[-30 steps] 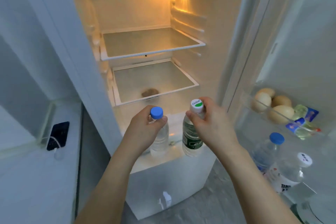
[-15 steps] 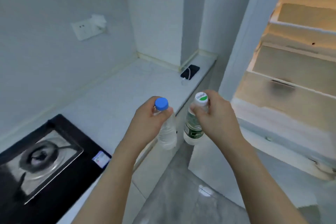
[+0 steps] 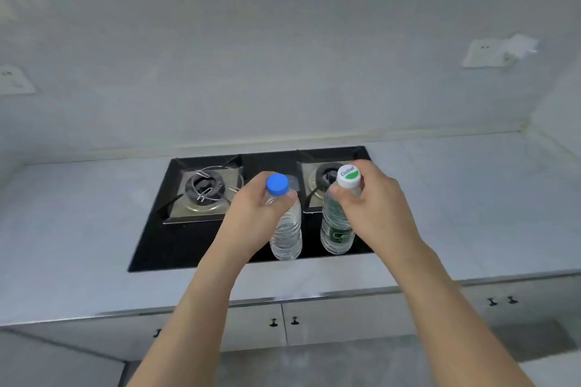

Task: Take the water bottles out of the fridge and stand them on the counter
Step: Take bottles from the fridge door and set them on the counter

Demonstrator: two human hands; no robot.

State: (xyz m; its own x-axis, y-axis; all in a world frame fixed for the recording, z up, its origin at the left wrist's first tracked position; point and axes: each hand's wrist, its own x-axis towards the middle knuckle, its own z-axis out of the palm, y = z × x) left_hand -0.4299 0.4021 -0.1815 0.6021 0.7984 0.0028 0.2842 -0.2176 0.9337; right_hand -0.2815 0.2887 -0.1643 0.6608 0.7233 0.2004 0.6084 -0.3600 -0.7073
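Left hand grips the clear plastic blue-capped water bottle by its neck; right hand grips the clear green-labelled white-capped water bottle likewise. Both upright over the black glass gas hob, probably held high for setting down on the pale grey counter.

Soft, even, cool light, faint shadows, slight overall blur, wide-angle bowing along the counter edges.
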